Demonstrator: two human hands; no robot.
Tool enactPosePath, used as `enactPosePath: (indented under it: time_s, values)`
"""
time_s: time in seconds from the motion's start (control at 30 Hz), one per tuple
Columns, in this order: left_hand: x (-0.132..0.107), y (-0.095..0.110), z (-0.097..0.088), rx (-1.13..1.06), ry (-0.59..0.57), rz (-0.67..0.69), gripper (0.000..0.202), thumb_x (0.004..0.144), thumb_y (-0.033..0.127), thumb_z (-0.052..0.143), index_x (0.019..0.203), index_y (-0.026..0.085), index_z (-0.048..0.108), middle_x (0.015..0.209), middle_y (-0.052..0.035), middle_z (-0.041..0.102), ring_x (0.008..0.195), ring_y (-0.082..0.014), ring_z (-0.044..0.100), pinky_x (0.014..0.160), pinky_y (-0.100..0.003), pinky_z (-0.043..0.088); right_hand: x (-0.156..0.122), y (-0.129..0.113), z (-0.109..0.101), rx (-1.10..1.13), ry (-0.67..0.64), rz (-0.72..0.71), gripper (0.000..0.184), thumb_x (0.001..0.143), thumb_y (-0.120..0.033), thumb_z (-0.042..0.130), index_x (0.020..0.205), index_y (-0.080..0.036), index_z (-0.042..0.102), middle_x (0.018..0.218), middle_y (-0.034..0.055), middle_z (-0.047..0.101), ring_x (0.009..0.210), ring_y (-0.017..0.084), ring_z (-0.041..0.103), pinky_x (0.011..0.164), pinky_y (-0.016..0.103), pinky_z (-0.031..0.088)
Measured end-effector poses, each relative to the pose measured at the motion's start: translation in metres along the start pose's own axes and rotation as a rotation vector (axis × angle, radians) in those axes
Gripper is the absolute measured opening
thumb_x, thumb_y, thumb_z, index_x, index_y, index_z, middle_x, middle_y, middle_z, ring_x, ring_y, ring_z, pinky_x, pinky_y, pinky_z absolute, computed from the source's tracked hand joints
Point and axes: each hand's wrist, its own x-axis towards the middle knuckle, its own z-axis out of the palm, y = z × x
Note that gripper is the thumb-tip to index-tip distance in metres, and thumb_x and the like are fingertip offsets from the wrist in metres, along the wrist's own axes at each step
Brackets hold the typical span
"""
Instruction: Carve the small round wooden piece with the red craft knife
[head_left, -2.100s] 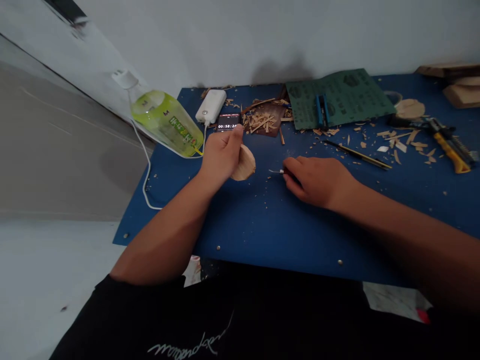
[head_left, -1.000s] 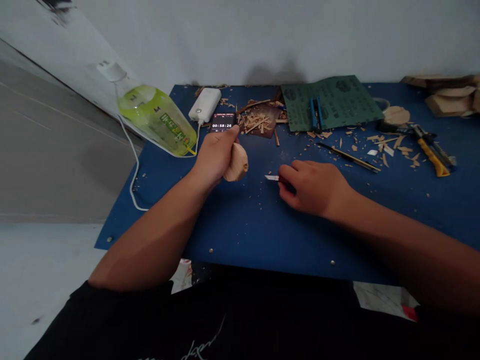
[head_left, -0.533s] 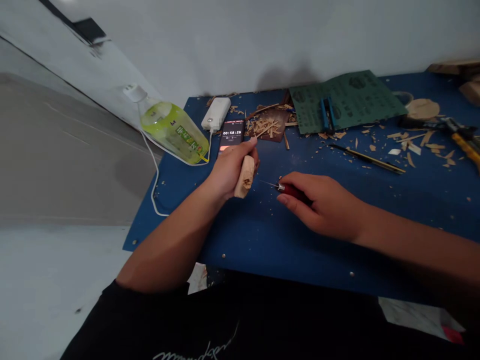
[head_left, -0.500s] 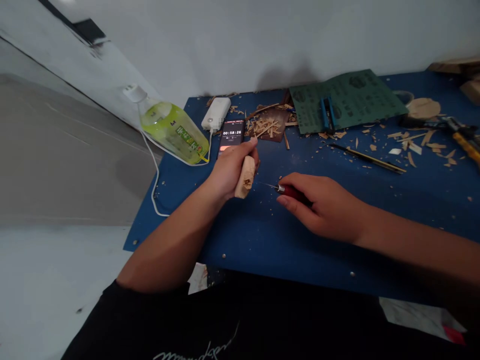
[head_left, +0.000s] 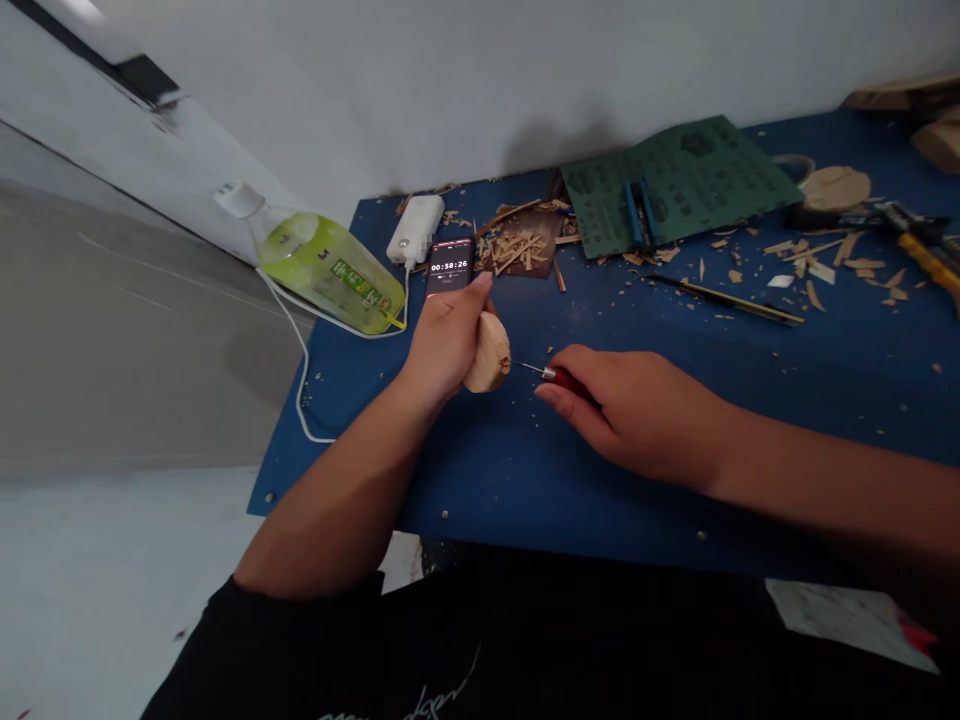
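Note:
My left hand grips a pale, rounded piece of wood, held on edge just above the blue table. A small carving knife with a red handle sits in my right hand, fingers closed round it. Its thin blade points left and its tip almost touches the wood. Right behind my left thumb a phone lies flat and shows a running timer.
A white power bank and a green-labelled bottle with a white cable lie at the back left. Wood shavings, green sandpaper, a thin tool and a yellow utility knife spread along the back and right.
My left hand has turned the wood from its flat face to its edge and back part way. My right hand brought the knife tip closer to the wood.

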Motion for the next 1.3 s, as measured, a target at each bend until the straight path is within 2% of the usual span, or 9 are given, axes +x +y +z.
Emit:
enactPosePath:
  time_s: [0.13, 0.27, 0.47, 0.73, 0.97, 1.13, 1.3]
  values:
    - [0.0, -0.001, -0.002, 0.01, 0.031, -0.015, 0.059, 0.104, 0.06, 0.063, 0.06, 0.02, 0.063, 0.054, -0.0002, 0.056, 0.048, -0.0109, 0.048, 0.048, -0.027, 0.034, 0.001, 0.0, 0.001, -0.03, -0.015, 0.027, 0.036, 0.117, -0.051, 0.044, 0.105, -0.022, 0.06, 0.1, 0.0078, 0.08, 0.077, 0.023, 0.07, 0.069, 0.036, 0.035]
    - [0.0, -0.001, -0.003, 0.044, 0.072, -0.005, 0.061, 0.105, 0.063, 0.063, 0.061, 0.021, 0.063, 0.054, -0.0003, 0.055, 0.049, -0.0116, 0.048, 0.048, -0.028, 0.034, 0.002, 0.001, 0.001, -0.01, -0.02, 0.053, 0.037, 0.117, -0.052, 0.043, 0.104, -0.022, 0.061, 0.095, 0.0077, 0.079, 0.075, 0.023, 0.068, 0.068, 0.035, 0.034]
    - [-0.005, 0.001, -0.003, 0.07, 0.157, 0.104, 0.066, 0.104, 0.073, 0.062, 0.061, 0.023, 0.064, 0.056, -0.0006, 0.056, 0.053, -0.0136, 0.05, 0.054, -0.031, 0.04, 0.003, 0.001, 0.0, 0.197, -0.031, 0.086, 0.039, 0.116, -0.053, 0.046, 0.095, -0.023, 0.06, 0.086, 0.0041, 0.075, 0.069, 0.018, 0.061, 0.067, 0.033, 0.036]
    - [-0.008, 0.007, -0.004, 0.069, 0.222, 0.106, 0.068, 0.104, 0.076, 0.059, 0.062, 0.023, 0.065, 0.056, 0.0001, 0.056, 0.052, -0.0127, 0.05, 0.054, -0.031, 0.041, 0.004, -0.001, -0.001, 0.323, -0.02, 0.115, 0.041, 0.115, -0.054, 0.049, 0.09, -0.024, 0.06, 0.081, 0.0012, 0.071, 0.07, 0.017, 0.058, 0.067, 0.031, 0.037]
    - [-0.01, 0.005, -0.002, 0.058, 0.257, 0.103, 0.064, 0.108, 0.069, 0.058, 0.062, 0.025, 0.066, 0.056, -0.0001, 0.058, 0.053, -0.0141, 0.051, 0.055, -0.032, 0.041, 0.004, 0.0, 0.0, 0.329, -0.018, 0.112, 0.041, 0.115, -0.054, 0.047, 0.09, -0.024, 0.058, 0.079, 0.001, 0.069, 0.069, 0.016, 0.057, 0.066, 0.031, 0.036]
    - [-0.016, 0.005, 0.006, 0.134, 0.307, 0.224, 0.066, 0.115, 0.062, 0.048, 0.063, 0.024, 0.063, 0.057, 0.0001, 0.058, 0.057, -0.0137, 0.054, 0.06, -0.033, 0.042, 0.005, -0.001, 0.005, 0.293, -0.023, 0.105, 0.039, 0.116, -0.051, 0.045, 0.089, -0.024, 0.053, 0.081, 0.0019, 0.066, 0.069, 0.017, 0.053, 0.067, 0.033, 0.032]
    - [-0.017, 0.007, 0.013, 0.114, 0.351, 0.287, 0.066, 0.118, 0.052, 0.043, 0.062, 0.023, 0.061, 0.056, -0.0001, 0.056, 0.054, -0.013, 0.052, 0.06, -0.034, 0.04, 0.011, -0.002, 0.01, 0.467, -0.021, 0.143, 0.045, 0.117, -0.051, 0.044, 0.082, -0.023, 0.051, 0.08, 0.0007, 0.065, 0.07, 0.015, 0.053, 0.069, 0.031, 0.035]
